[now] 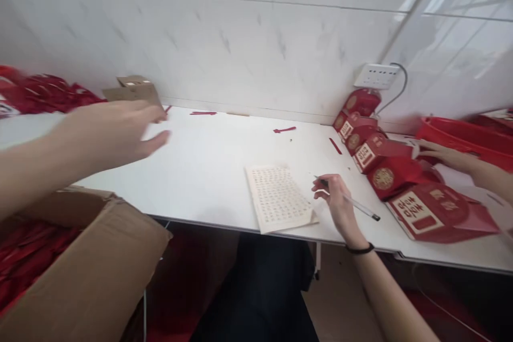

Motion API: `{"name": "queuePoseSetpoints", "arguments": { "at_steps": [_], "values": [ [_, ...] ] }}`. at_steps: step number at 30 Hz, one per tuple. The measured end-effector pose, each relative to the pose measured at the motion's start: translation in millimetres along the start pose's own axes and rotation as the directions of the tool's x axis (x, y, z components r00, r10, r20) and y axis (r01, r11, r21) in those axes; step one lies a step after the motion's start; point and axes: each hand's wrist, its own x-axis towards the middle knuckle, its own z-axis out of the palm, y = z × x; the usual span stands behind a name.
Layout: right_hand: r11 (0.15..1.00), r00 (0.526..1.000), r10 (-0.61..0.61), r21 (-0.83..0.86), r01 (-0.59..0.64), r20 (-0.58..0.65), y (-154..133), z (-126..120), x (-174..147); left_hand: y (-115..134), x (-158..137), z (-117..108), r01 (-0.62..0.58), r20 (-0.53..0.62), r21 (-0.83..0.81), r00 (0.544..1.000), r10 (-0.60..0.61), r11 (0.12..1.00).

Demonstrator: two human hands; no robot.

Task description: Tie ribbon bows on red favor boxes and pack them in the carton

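Observation:
My right hand, with a dark band at its wrist, pinches a clear-barrelled pen above the white table. Just left of it lies a cream sheet of paper covered in rows of small writing, its lower right corner curled up. My left hand is stretched out over the left part of the table, slightly blurred. Its fingers and thumb are apart, with nothing visible between them. Behind it a brown cardboard piece stands against the wall.
Red gift boxes line the right side, where another person's hand reaches in near a red basket. An open carton of red material stands front left. Red scraps lie near the wall, below a power strip.

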Motion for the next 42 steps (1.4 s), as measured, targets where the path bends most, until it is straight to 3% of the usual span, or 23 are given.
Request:
{"name": "queuePoseSetpoints", "arguments": {
  "at_steps": [1, 2, 5, 7, 9, 10, 12, 16, 21, 24, 29, 42],
  "values": [
    [1.0, 1.0, -0.013, -0.02, 0.013, 0.011, -1, 1, -12, 37, 20, 18, -0.099, -0.085, 0.194, 0.989, 0.117, 0.976],
    [0.999, 1.0, -0.012, -0.04, 0.013, 0.017, -1, 1, -22, 73, 37, 39, -0.194, -0.034, 0.295, 0.976, 0.213, 0.935],
    [0.996, 0.997, 0.073, -0.056, -0.073, -0.009, 3, 0, -38, 154, 74, 109, -0.425, 0.271, 0.153, 0.886, 0.376, 0.892],
    [0.991, 0.988, 0.13, -0.025, -0.133, -0.077, 8, -2, -39, 184, 85, 154, -0.509, 0.475, -0.06, 0.742, 0.473, 0.859],
    [0.99, 0.981, 0.139, 0.004, -0.139, -0.133, 11, -4, -38, 200, 88, 188, -0.519, 0.529, -0.186, 0.663, 0.53, 0.834],
    [0.992, 0.981, 0.128, 0.0, -0.129, -0.144, 11, -5, -38, 204, 88, 200, -0.507, 0.537, -0.216, 0.653, 0.535, 0.834],
    [0.993, 0.988, 0.101, -0.054, -0.109, -0.121, 9, -5, -38, 208, 86, 217, -0.464, 0.531, -0.237, 0.674, 0.514, 0.853],
    [0.983, 0.993, 0.087, -0.156, -0.098, -0.076, 2, -3, -41, 208, 78, 228, -0.408, 0.471, -0.254, 0.739, 0.481, 0.877],
    [0.966, 0.986, 0.055, -0.242, -0.093, -0.157, 0, -3, -45, 210, 69, 227, -0.447, 0.399, -0.262, 0.757, 0.518, 0.855],
    [0.926, 0.976, -0.001, -0.369, -0.081, -0.217, 0, -2, -47, 214, 65, 222, -0.479, 0.44, -0.172, 0.745, 0.502, 0.861],
    [0.865, 0.988, 0.004, -0.495, -0.081, -0.155, -2, -1, -47, 218, 64, 217, -0.538, 0.509, -0.044, 0.713, 0.482, 0.842],
    [0.809, 0.992, 0.011, -0.582, -0.084, -0.129, -1, 1, -46, 218, 64, 219, -0.541, 0.505, -0.039, 0.715, 0.484, 0.84]
  ]
}}
